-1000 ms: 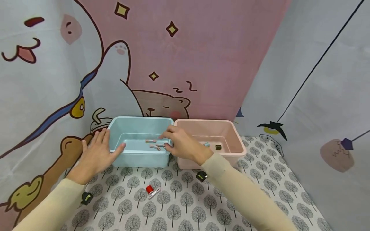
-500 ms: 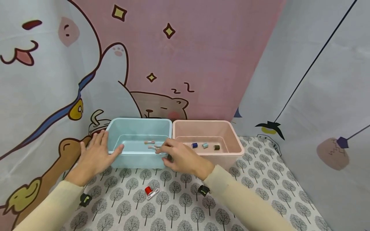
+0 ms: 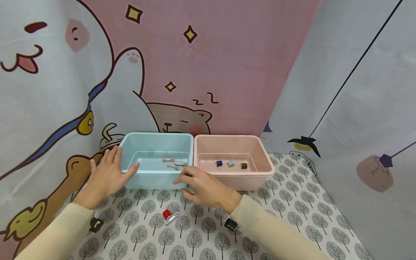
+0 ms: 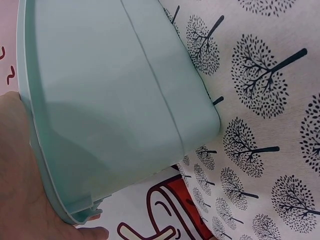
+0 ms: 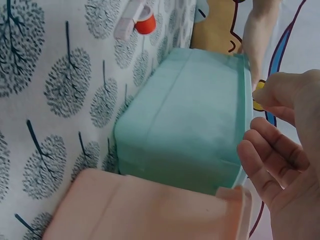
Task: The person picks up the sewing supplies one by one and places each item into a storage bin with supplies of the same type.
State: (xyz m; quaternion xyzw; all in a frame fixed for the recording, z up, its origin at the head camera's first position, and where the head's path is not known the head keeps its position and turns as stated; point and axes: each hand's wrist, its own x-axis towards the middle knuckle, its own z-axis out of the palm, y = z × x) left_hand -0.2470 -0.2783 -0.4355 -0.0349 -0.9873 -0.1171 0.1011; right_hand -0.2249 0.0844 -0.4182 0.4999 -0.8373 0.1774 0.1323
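My left hand [image 3: 105, 177] rests at the left front corner of the light blue plastic bin [image 3: 156, 180], fingers stretched along its side and thumb along the front rim. The left wrist view shows this hand against the bin's rim [image 4: 37, 135]. Just in front of the blue bin's right end is my right hand [image 3: 206, 186], fingers loosely bent and nothing between them. Inside the blue bin lie a few small pinkish clip-like pieces [image 3: 168, 160]. A red thread spool [image 3: 167, 214] lies on the cloth against a white clip-like piece [image 3: 172, 218].
A pink bin [image 3: 240, 180] stands close beside the blue one. It holds a dark blue spool [image 3: 219, 163], a light blue spool [image 3: 230, 164] and a dark green spool [image 3: 243, 165]. Tree-printed cloth [image 3: 195, 238] covers the table; a cartoon curtain [image 3: 227, 72] hangs behind.
My right hand has come out of the blue bin's right end and drawn back toward me, uncovering the pinkish pieces and the dark blue spool. The left hand keeps its place.
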